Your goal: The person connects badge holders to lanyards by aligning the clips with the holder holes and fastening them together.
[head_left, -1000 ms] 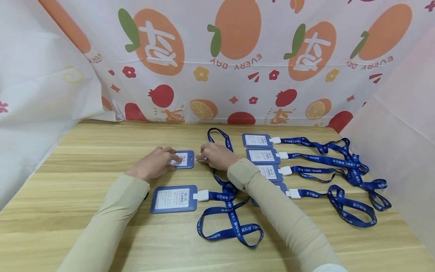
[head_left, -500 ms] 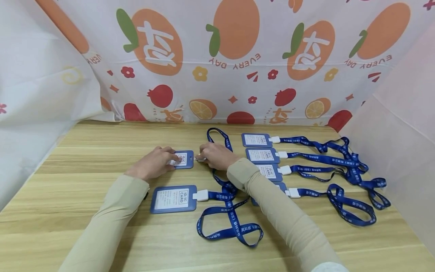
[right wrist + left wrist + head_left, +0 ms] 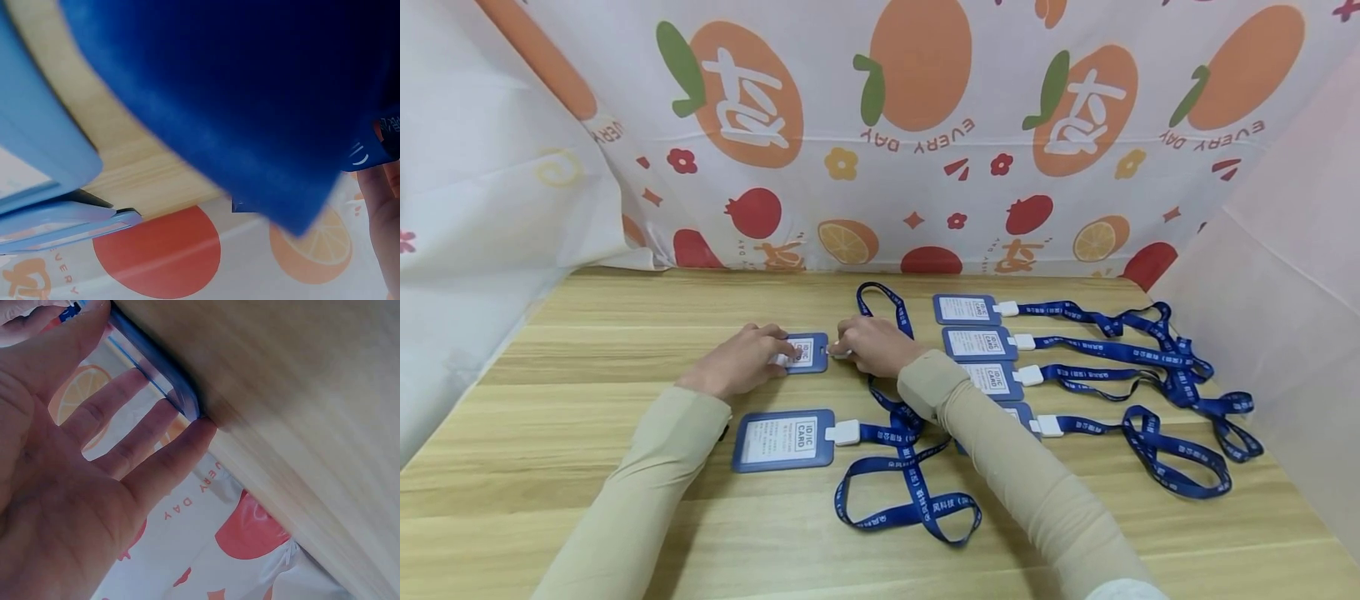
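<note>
My left hand (image 3: 741, 358) holds a blue ID badge holder (image 3: 808, 352) flat on the table, its slotted end to the right. In the left wrist view the thumb lies over the holder (image 3: 165, 372) and fingertips meet its far edge. My right hand (image 3: 874, 344) pinches the small white clip (image 3: 839, 353) of a blue lanyard (image 3: 898, 310), the clip's tip right at the holder's slot. Fingers hide most of the clip. A broad, blurred blue strap (image 3: 219, 106) fills much of the right wrist view, with part of the right hand (image 3: 382, 219) at the edge.
Nearer me lies another badge holder (image 3: 783, 440) joined to a looped lanyard (image 3: 917, 492). Several more badges with lanyards are stacked in rows at right, such as the top badge (image 3: 965, 309); my right sleeve (image 3: 1022, 458) partly covers the lowest. A fruit-print curtain (image 3: 917, 192) backs the table.
My right hand has shifted slightly left, bringing the white clip from just beside the badge holder up to its slotted end. The left hand and the other badges stay put.
</note>
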Available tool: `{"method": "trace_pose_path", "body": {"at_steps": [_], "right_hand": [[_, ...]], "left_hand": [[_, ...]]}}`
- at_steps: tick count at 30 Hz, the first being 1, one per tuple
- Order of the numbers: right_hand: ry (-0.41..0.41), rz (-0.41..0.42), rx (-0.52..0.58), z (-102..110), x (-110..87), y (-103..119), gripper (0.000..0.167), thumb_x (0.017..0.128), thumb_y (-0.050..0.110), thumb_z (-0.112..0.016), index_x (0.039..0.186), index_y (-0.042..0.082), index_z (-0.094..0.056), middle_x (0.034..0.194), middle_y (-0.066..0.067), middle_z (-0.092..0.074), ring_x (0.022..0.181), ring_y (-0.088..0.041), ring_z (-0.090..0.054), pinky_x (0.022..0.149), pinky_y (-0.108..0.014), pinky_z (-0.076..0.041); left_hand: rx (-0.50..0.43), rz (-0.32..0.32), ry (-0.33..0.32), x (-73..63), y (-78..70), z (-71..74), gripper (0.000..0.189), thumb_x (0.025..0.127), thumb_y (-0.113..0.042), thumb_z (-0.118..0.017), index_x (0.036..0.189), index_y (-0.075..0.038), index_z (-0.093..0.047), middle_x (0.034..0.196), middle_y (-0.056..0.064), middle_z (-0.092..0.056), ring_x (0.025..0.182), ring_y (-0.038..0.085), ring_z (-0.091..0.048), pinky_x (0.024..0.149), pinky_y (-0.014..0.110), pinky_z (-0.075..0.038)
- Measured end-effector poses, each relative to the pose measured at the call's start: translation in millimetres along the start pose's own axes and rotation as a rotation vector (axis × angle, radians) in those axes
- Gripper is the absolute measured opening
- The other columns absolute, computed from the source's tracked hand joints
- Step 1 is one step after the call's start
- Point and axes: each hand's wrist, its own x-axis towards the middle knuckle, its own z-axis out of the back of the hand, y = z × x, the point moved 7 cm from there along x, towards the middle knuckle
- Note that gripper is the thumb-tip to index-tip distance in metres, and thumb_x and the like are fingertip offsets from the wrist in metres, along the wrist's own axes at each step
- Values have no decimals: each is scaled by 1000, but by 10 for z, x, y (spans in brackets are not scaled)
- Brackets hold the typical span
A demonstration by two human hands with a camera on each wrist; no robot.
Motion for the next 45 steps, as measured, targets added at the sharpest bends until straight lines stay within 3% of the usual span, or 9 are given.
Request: {"method": "trace_pose_path", "body": {"at_steps": [30, 45], "right_hand": [[-12, -8, 15, 12, 0, 0, 29, 97, 10, -69, 126, 15, -71, 108, -4, -69, 89, -13, -58, 82, -17, -49], [19, -7, -61, -17, 32, 23, 30, 96, 8, -71, 125, 15, -72, 110, -3, -68, 93, -13, -59, 85, -20, -50]], "left_hand": [[-9, -6, 25, 34, -31, 5, 26, 89, 0, -76, 115, -3, -77, 130, 29, -59, 117, 48, -54, 100, 58, -46], [-6, -9, 6, 26, -25, -8, 26, 90, 0, -75, 115, -3, -77, 132, 28, -59, 120, 48, -53, 101, 58, -45]]}}
